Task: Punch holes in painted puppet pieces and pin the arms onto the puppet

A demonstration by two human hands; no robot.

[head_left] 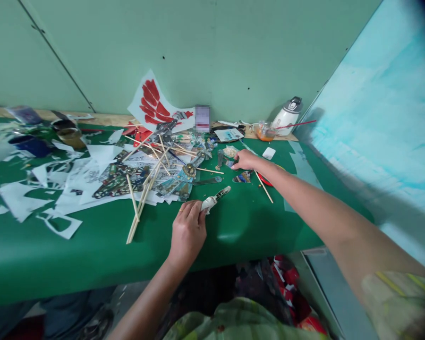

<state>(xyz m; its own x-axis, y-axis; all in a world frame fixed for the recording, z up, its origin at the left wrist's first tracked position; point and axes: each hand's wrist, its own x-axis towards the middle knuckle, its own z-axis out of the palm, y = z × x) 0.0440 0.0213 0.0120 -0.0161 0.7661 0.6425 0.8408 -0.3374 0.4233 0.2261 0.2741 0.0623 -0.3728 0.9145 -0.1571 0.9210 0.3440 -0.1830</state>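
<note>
My left hand (188,227) rests near the front of the green table (92,255), fingers closed on a small cut-out piece (215,197) that is white at one end with a patterned strip sticking out to the right. My right hand (245,159) reaches far across the table, fingers curled over small patterned cut-outs (242,177) beside a red disc (265,180). A thin wooden stick (264,187) lies just under that forearm.
Cut paper scraps (60,189), printed sheets and several wooden sticks (138,208) cover the table's left and middle. A red-printed sheet (152,105) leans on the wall. A white bottle (287,114), an orange-filled cup (265,131) and dark jars (69,132) stand along the back.
</note>
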